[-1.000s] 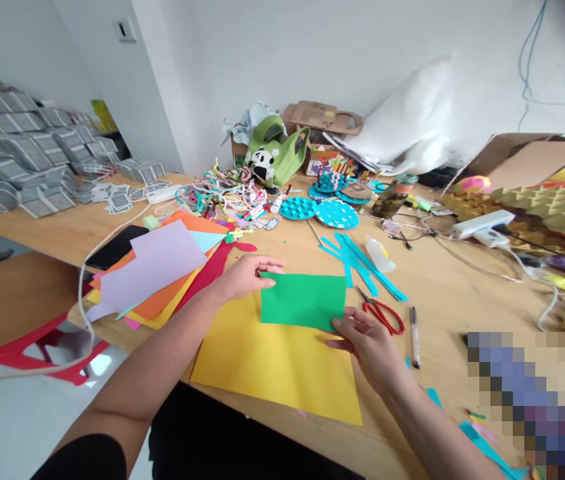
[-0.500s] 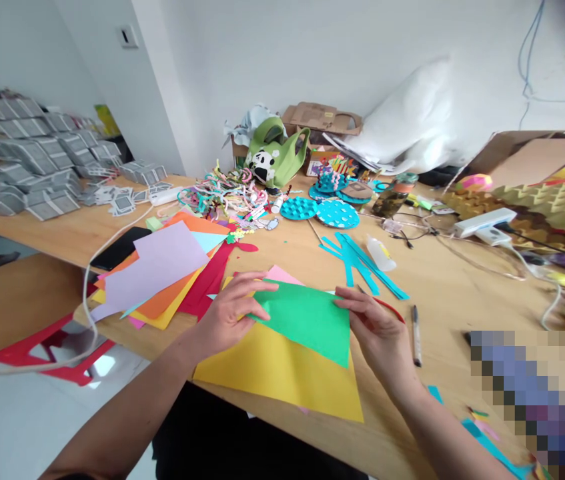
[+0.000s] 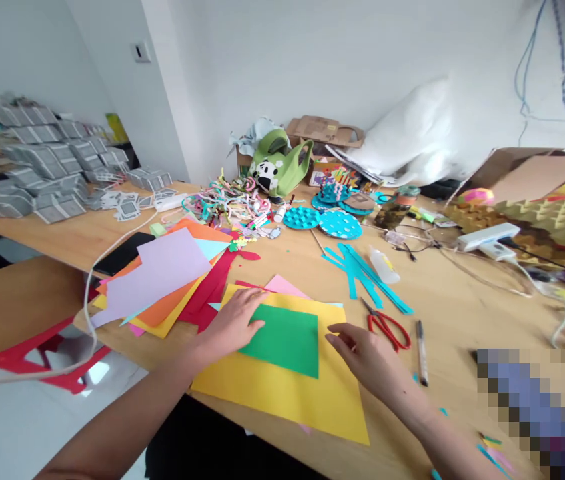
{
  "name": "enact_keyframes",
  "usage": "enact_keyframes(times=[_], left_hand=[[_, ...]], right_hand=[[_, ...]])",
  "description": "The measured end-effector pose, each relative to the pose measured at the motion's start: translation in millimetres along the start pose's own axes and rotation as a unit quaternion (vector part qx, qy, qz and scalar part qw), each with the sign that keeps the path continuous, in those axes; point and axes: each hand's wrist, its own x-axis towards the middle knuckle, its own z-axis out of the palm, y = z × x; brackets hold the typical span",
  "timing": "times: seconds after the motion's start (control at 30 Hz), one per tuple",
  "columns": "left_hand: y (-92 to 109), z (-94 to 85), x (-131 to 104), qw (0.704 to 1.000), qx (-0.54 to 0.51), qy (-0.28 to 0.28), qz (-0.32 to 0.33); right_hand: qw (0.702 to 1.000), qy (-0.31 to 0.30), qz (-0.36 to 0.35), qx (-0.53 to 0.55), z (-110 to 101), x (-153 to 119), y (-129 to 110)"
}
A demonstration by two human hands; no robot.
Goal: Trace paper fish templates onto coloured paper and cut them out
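Observation:
A green paper rectangle [image 3: 287, 343] lies flat on a larger yellow sheet [image 3: 282, 397] near the table's front edge. My left hand [image 3: 235, 320] rests over the green paper's upper left part, fingers apart, its palm side hidden. Just right of the green paper is my right hand [image 3: 357, 347], above the yellow sheet, with thumb and fingers apart and nothing between them. Pink paper [image 3: 285, 285] peeks out behind the yellow sheet.
Red-handled scissors [image 3: 387, 328] and a pen [image 3: 421, 353] lie to the right. Blue strips [image 3: 357, 277] and a glue bottle [image 3: 383, 265] are behind them. Coloured sheets [image 3: 162, 273], topped by lilac, are at left. A white cable [image 3: 87, 280] crosses the table's left side.
The green paper, earlier raised between both hands, now lies on the yellow sheet. My right hand has let go of it and opened. The scissors have come into full view.

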Motion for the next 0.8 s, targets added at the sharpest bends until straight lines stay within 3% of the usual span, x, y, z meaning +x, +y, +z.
enact_keyframes(times=[0.1, 0.17, 0.27, 0.33, 0.5, 0.8], left_hand=[[6.9, -5.9, -17.3, 0.998, 0.059, -0.03, 0.018], [14.4, -10.6, -34.0, 0.99, 0.075, -0.106, 0.055], [23.6, -8.9, -60.8, 0.969, 0.072, -0.203, 0.124], [24.9, -1.4, -74.8, 0.958, 0.069, -0.238, 0.148], [14.5, 15.9, -85.2, 0.956, 0.082, -0.22, 0.175], [0.4, 18.2, -66.4, 0.953, 0.115, -0.13, 0.247]], right_hand=[[0.994, 0.041, -0.097, -0.007, -1.3, 23.6, -1.9], [0.988, 0.035, -0.148, -0.013, 4.6, 46.1, -5.5], [0.987, 0.0, -0.16, -0.03, 21.8, 83.0, -10.7], [0.988, -0.005, -0.149, -0.045, 34.0, 103.3, -13.2], [0.988, -0.008, -0.149, -0.022, 48.7, 125.8, -15.0], [0.994, -0.034, -0.069, 0.077, 36.0, 132.1, -12.6]])
